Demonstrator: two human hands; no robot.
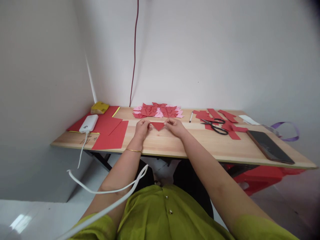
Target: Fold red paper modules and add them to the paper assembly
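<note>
A small red paper triangle point(158, 126), point toward me, is held between my two hands just over the wooden table. My left hand point(142, 128) pinches its left corner with thumb and finger. At the right corner, my right hand point(175, 126) grips it the same way. Behind it, near the wall, lies a pile of folded red and pink paper pieces point(158, 110).
Red paper sheets point(112, 135), a white power bank point(89, 123) with a cable and a yellow packet point(99, 107) lie left. To the right are black-handled scissors point(217, 126), red paper scraps point(233, 135), a pen point(191, 117) and a phone point(270, 146).
</note>
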